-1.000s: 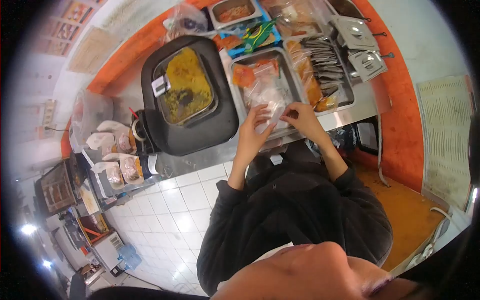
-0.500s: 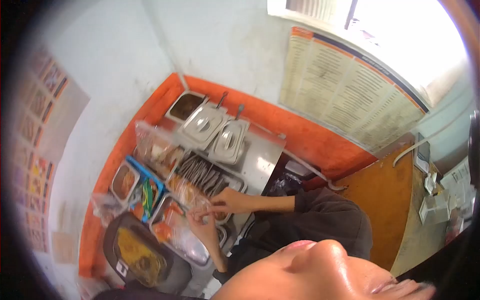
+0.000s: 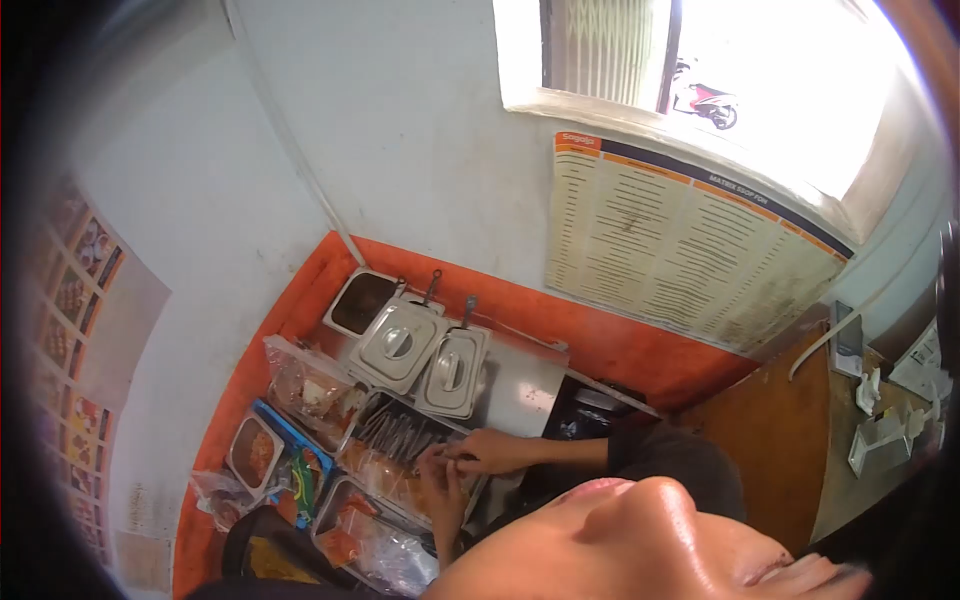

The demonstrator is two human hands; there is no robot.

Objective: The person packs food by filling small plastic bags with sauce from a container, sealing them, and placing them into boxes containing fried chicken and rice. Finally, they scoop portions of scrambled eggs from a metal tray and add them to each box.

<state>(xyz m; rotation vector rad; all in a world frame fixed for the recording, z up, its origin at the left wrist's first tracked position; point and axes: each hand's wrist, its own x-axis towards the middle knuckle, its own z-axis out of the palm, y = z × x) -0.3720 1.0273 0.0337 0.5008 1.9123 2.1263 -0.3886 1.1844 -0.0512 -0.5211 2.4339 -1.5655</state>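
Grip: cannot tell if pinching anything; left hand meets right hand, dark packets at ten o'clock.

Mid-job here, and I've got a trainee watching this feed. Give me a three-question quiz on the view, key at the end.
1. How many steel lids show?
2. True or false: the left hand and right hand are wide apart.
3. What hangs below the window? A: clock. B: printed chart. C: mirror.

Key: 1. Two. 2. False; they are close together, near the dark flat pieces. 3. B.
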